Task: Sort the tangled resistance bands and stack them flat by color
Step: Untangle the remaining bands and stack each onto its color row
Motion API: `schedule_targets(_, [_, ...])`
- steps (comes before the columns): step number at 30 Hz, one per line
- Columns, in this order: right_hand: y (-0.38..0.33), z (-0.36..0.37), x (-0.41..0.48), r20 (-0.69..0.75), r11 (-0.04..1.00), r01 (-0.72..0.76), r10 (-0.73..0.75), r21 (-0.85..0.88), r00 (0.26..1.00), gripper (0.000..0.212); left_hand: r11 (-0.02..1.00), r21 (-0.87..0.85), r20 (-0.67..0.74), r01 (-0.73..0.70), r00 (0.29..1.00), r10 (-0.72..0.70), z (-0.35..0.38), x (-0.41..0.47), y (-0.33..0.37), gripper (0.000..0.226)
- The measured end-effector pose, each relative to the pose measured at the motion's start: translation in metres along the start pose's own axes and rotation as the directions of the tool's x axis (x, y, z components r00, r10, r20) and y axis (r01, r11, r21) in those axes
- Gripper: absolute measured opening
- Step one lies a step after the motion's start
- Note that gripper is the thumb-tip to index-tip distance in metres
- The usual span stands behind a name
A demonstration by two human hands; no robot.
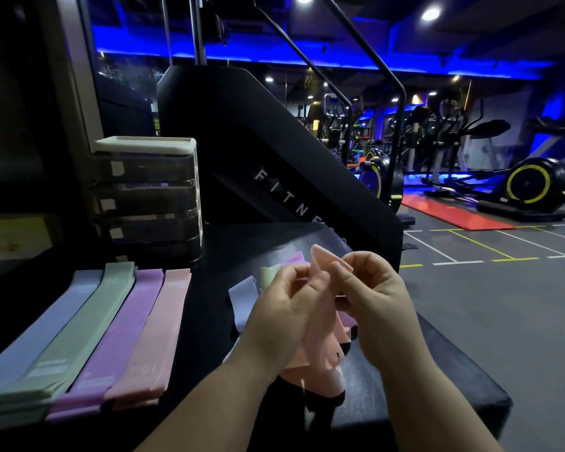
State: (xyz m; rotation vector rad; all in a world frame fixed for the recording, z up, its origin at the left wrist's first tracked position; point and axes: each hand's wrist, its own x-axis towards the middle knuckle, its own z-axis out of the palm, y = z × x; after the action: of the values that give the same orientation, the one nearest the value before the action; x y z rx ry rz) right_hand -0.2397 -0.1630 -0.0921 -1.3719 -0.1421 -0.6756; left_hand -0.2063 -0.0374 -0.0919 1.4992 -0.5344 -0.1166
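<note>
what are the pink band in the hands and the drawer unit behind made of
Pink band: probably soft matte elastic fabric or latex; it creases and drapes limply. Drawer unit: apparently hard plastic, with smoky see-through drawers and an opaque pale top frame.

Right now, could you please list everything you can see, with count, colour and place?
black bench: one, black, under the bands
blue stack: one, pale blue, far left on the bench
green stack: one, sage green, next right
purple stack: one, lilac, next right
pink stack: one, salmon pink, rightmost of the row
loose bands: at least three, blue, green, pinkish purple, tangled behind the hands
pink band: one, salmon pink, lifted between the hands
drawer unit: one, smoky clear, white top, behind the stacks
stair climber: one, black, behind the bench
elliptical trainers: several, black, yellow rims, far right
red mat: one, red, on the floor
left hand: pinches the pink band
right hand: pinches the pink band
</note>
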Motion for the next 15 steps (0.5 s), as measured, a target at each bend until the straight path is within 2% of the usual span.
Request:
schedule_targets(3, [0.0, 0.003, 0.0, 0.0, 0.999, -0.006, 0.006, 0.037, 1.0, 0.011, 1.0, 0.013, 0.012, -0.011, 1.0, 0.011, 0.004, 0.003, 0.0, 0.043])
schedule_targets(11, [0.003, 0.002, 0.003, -0.088, 0.999, 0.029, -0.031, -0.023, 0.996, 0.01, 0.991, 0.106, 0.056, -0.079, 0.996, 0.074, -0.005, 0.011, -0.001, 0.022])
schedule_targets(15, [0.0, 0.001, 0.005, -0.136, 0.999, 0.046, -0.048, -0.018, 0.99, 0.011, 0.981, 0.17, 0.054, -0.098, 0.994, 0.091, -0.006, 0.012, -0.007, 0.029])
